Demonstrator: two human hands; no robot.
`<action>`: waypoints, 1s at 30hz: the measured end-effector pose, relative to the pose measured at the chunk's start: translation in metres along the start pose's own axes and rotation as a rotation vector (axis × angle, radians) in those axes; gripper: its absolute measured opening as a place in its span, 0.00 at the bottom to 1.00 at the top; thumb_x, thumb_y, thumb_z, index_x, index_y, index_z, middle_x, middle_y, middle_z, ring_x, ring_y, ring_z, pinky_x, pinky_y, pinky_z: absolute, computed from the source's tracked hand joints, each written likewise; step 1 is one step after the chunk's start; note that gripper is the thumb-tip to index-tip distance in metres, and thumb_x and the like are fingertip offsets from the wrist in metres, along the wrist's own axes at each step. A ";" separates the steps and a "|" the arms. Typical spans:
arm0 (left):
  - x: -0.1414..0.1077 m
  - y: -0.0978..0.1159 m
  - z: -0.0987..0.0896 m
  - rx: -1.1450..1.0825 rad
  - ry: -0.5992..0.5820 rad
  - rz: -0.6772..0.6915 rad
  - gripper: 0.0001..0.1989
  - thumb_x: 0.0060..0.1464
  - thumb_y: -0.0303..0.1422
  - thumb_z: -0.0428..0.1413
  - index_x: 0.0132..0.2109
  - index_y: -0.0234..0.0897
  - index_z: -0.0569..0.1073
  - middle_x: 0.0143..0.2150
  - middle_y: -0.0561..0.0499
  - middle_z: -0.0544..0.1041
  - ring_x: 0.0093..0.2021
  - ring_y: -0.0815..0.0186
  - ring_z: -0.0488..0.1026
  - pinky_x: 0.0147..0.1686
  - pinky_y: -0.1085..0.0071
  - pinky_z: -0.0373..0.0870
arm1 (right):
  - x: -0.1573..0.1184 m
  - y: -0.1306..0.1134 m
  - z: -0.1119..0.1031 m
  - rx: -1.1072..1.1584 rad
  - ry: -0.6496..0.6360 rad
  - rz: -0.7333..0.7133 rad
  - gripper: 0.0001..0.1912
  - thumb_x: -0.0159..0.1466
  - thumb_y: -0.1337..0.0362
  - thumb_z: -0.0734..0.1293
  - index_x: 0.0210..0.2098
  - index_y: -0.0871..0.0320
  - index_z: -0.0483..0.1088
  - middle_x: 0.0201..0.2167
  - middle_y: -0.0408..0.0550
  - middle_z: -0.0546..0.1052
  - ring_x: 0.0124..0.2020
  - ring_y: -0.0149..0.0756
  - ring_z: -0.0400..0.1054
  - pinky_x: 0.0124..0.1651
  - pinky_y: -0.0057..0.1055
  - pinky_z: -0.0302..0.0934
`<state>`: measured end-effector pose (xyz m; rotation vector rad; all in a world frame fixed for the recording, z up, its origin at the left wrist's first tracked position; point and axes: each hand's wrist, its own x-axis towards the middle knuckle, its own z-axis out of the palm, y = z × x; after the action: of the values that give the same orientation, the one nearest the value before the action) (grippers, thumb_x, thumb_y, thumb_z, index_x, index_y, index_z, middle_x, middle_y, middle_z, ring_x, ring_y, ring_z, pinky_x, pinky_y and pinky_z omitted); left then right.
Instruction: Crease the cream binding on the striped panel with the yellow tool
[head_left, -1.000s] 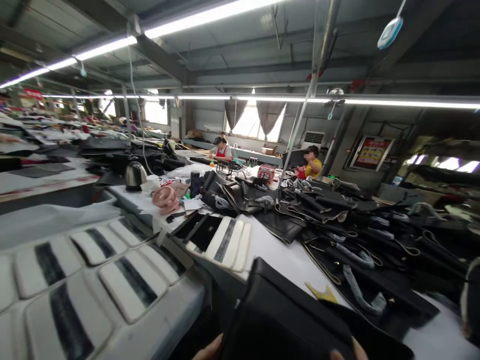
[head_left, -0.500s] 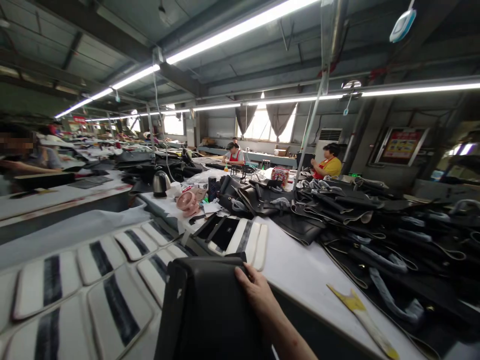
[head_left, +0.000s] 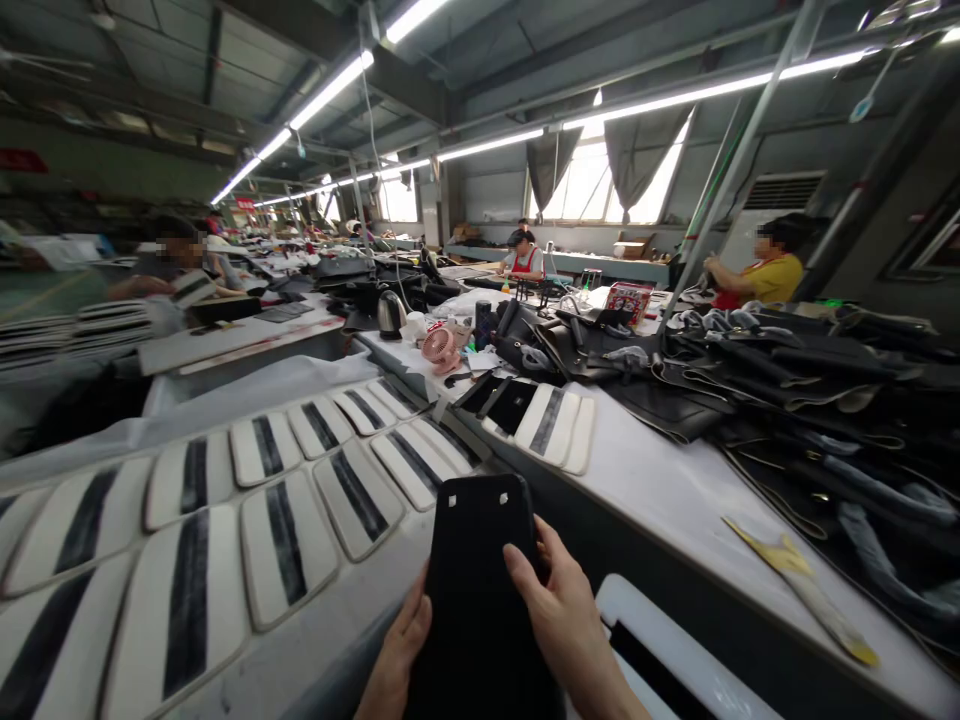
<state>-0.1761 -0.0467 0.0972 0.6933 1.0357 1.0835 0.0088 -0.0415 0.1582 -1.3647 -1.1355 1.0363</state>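
A black leather bag (head_left: 480, 590) is held up in front of me, its narrow face towards me with two small shiny metal pieces near the top end. My right hand (head_left: 562, 610) grips its right side, thumb lying on the face and fingers behind the edge. Along the left side my left hand (head_left: 401, 640) presses against it, with its fingertips partly hidden. The lower end of the bag runs out of view. Left of it, white panels with dark stripes (head_left: 281, 540) lie in rows on the table.
On the right table (head_left: 675, 500) lie more striped panels (head_left: 555, 425), a yellow-ended tool (head_left: 802, 590) and a heap of black leather bag pieces (head_left: 862, 400). A pink fan (head_left: 440, 348) and a kettle (head_left: 390, 315) stand farther back. Co-workers sit at other tables.
The bag has turned so that its narrow face with the metal pieces points at me. My left hand has come into view on its left side. The view has swung right-to-left across the room.
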 end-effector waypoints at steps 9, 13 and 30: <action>0.011 -0.009 0.013 0.190 0.051 0.274 0.26 0.56 0.45 0.60 0.58 0.39 0.72 0.57 0.47 0.75 0.57 0.54 0.70 0.60 0.60 0.65 | -0.013 0.017 0.010 -0.144 0.171 -0.040 0.29 0.69 0.49 0.57 0.63 0.60 0.60 0.56 0.57 0.74 0.57 0.46 0.68 0.59 0.40 0.61; 0.018 -0.021 0.016 0.363 0.138 0.359 0.25 0.53 0.47 0.62 0.52 0.36 0.76 0.48 0.47 0.78 0.47 0.56 0.75 0.50 0.64 0.70 | -0.016 0.024 0.002 -0.233 0.211 0.019 0.24 0.69 0.48 0.55 0.53 0.58 0.66 0.45 0.55 0.78 0.47 0.47 0.73 0.47 0.38 0.64; 0.014 -0.025 0.051 0.431 0.106 0.403 0.18 0.57 0.46 0.59 0.29 0.35 0.76 0.33 0.53 0.67 0.35 0.66 0.66 0.38 0.73 0.65 | -0.024 0.063 -0.031 -0.346 0.381 0.017 0.26 0.68 0.43 0.53 0.24 0.54 0.61 0.21 0.43 0.67 0.24 0.36 0.60 0.30 0.33 0.50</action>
<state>-0.1185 -0.0410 0.0907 1.2415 1.2710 1.2634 0.0403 -0.0717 0.0982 -1.7588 -1.0431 0.5676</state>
